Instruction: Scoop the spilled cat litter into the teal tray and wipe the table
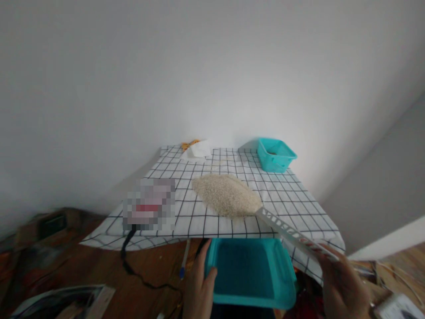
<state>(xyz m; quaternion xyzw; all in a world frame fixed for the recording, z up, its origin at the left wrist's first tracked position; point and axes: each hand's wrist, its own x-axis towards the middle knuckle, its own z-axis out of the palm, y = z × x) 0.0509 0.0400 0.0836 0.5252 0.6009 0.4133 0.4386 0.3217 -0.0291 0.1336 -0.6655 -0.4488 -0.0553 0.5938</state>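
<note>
A mound of pale grain that looks like rice (226, 195) lies on the checked cloth. My left hand (201, 277) grips the left rim of a teal plastic bin (290, 297), thumb over the edge. The bin is below the table's front edge, and no grain is visible inside it. In my right hand (343, 281), at the lower right, is one end of a long, flat, light-coloured strip with slots along it (288, 232). Its far end touches the right side of the grain mound. Exactly what kind of tool it is, I cannot tell.
A smaller teal basket (275, 161) stands at the table's back right. White paper (198, 150) lies at the back left of the checked cloth (186, 212). A blurred-out flat object (149, 204) with a black cord (124, 252) is at the left. A wall rises behind.
</note>
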